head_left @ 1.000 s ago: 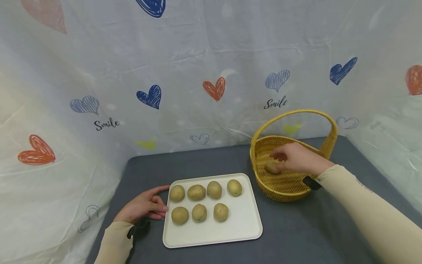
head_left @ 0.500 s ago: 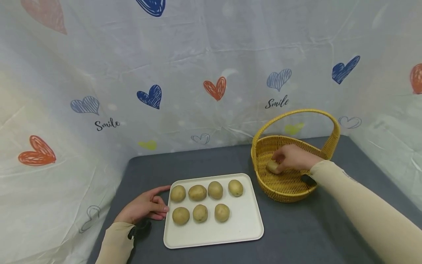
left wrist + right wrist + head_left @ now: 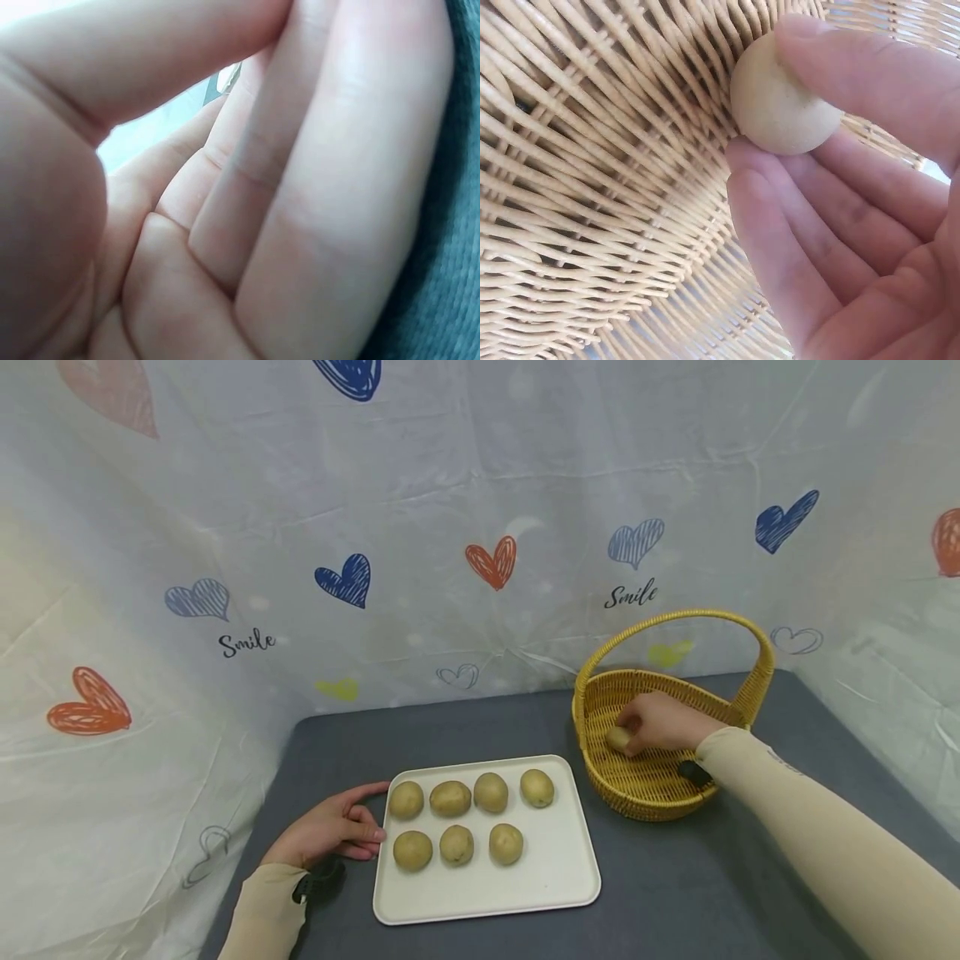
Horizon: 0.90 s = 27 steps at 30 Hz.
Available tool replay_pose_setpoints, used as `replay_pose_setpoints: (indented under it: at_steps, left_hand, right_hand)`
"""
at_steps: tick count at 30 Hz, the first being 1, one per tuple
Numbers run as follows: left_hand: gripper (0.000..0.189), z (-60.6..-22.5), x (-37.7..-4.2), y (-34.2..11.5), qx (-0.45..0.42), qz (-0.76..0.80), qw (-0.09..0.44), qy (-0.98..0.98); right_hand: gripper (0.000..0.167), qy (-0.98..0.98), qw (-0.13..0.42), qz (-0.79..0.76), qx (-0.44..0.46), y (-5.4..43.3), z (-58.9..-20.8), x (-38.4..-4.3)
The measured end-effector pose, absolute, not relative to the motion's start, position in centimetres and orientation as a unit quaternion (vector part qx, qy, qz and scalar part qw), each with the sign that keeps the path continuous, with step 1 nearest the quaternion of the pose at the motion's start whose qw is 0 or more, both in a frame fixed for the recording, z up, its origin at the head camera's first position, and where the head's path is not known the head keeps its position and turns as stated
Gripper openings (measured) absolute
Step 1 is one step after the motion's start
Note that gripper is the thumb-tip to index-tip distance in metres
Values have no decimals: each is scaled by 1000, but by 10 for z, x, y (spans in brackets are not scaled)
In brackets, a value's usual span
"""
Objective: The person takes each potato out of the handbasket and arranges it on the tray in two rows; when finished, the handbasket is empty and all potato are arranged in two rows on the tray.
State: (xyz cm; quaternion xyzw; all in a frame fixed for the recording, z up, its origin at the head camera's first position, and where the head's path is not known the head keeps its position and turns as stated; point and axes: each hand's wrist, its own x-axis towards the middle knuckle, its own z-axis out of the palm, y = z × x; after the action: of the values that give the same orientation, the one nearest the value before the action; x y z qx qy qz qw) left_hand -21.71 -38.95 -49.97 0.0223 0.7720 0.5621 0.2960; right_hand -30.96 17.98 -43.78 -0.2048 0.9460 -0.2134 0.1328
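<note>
My right hand [image 3: 663, 722] reaches inside the yellow wicker basket [image 3: 637, 806], left of centre. Between its thumb and fingers it holds a potato [image 3: 780, 101], close over the woven bottom; in the head view the fingers partly cover this potato. A white rectangular tray [image 3: 525, 897] lies left of the basket. On it, several potatoes [image 3: 491, 792] form a back row, and three more [image 3: 457, 845] sit in front of them. My left hand [image 3: 330, 831] rests at the tray's left edge, index finger stretched to the back corner and thumb against the rim.
The basket's tall arched handle [image 3: 675, 617] rises over my right hand. Dark grey cloth [image 3: 465, 727] covers the table. Behind and beside it hangs a white curtain [image 3: 420, 485] printed with hearts and lettering.
My right hand has shifted only slightly within the basket, still holding the potato low. My left hand and the tray keep their places; the view drifts a little.
</note>
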Motion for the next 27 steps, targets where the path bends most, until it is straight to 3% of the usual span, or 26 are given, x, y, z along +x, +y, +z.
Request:
replay_pose_setpoints:
  at_steps: [14,27]
  left_hand:
    - [101,-500,-217,-390,17,560,296,773]
    - [101,-499,-216,-388,21,559,294,776]
  right_hand:
    - [45,951,81,-223,-199,179,-406,-284]
    - [44,940,12,-264,-217,149,-386,-211]
